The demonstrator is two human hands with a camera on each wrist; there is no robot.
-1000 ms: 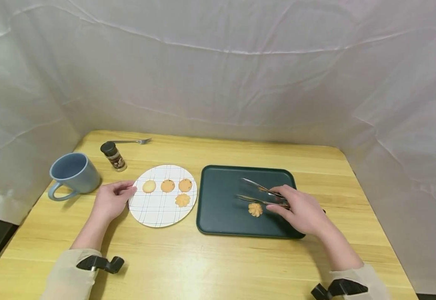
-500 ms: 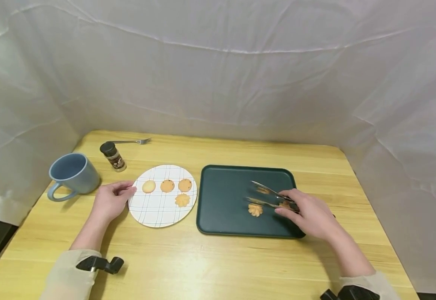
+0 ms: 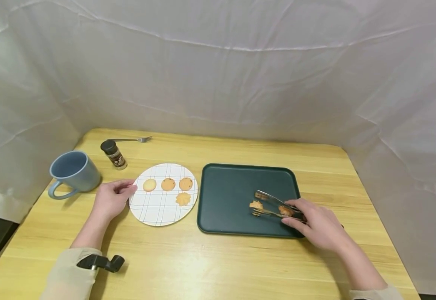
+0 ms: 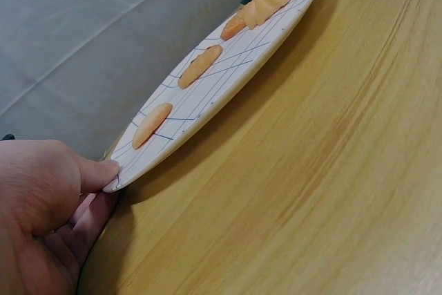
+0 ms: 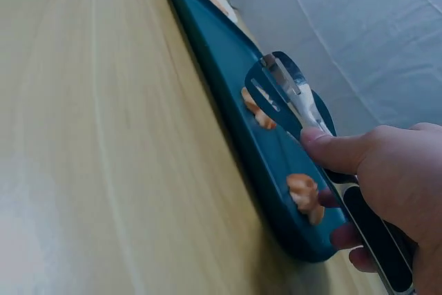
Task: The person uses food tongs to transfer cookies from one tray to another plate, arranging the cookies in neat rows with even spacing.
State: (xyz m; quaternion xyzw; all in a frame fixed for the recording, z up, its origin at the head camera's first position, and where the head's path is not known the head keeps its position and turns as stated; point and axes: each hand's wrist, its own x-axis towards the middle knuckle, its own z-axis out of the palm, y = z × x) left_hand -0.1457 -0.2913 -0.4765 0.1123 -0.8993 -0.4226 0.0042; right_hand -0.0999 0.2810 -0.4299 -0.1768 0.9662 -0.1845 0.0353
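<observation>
Tongs (image 3: 274, 204) are gripped in the right hand (image 3: 317, 225), thumb and fingers curled round the handles, tips set either side of a flower cookie (image 3: 256, 204) on the green tray (image 3: 225, 196), at its 5 o'clock area. A second cookie (image 5: 304, 195) lies near the hand. The plate (image 3: 154, 212) rim at 9 o'clock is touched by the left hand (image 3: 111, 200), fingers relaxed, nothing grasped.

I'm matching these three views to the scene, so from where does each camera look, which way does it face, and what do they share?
Head: above the table, facing forward and down; shows both forearms, left hand touching the plate, right hand gripping tongs.
Left wrist: low behind the left hand, facing along the plate's rim.
Right wrist: low behind the right hand, facing along the tray and tongs.
Shared: the plate in head and left wrist; the tray, tongs and cookie in head and right wrist.
</observation>
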